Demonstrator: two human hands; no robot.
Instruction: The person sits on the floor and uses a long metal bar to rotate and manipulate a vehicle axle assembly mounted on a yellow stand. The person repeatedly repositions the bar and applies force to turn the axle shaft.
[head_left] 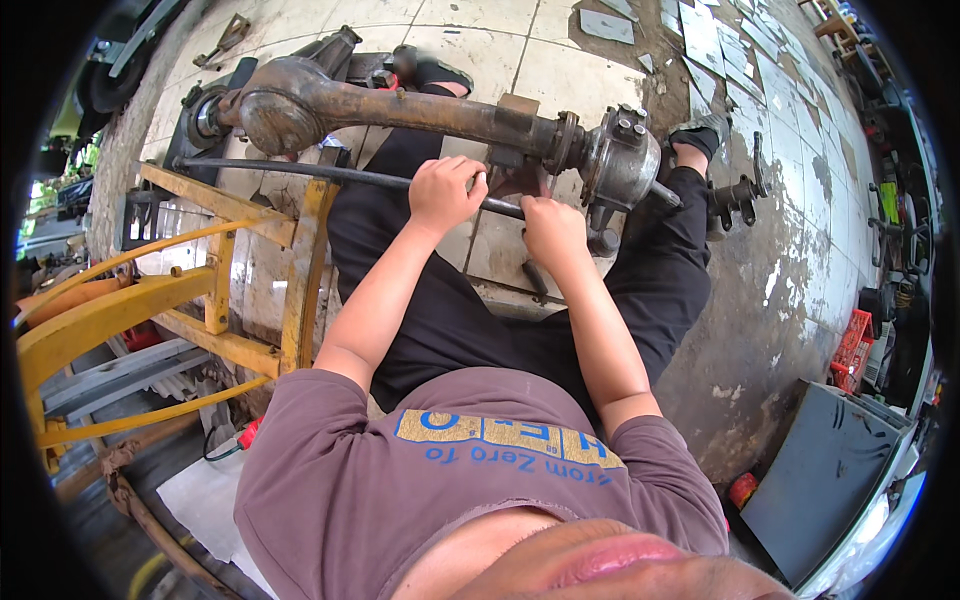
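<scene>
— Rod (300, 172), long and dark: where is it found?

— It is laid across the lap, below a rusty axle housing (420, 108). It is gripped by the left hand (443, 192), fingers curled tight around it; the right hand (552, 228) is closed on it just beside.

— What is seen around?

— A yellow steel frame (215, 290) is seen on the left, and cracked floor tiles (480, 40) beyond.

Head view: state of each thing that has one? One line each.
Left hand: closed around the rod.
Right hand: closed on the rod, close under the axle.
Rod: lying along the axle, far end by the frame.
Axle: rusty, lying across the person's legs.
Hub: at the axle's right end, studs showing.
Yellow frame: standing at the person's left, paint worn.
Floor tiles: cracked, several broken out.
</scene>
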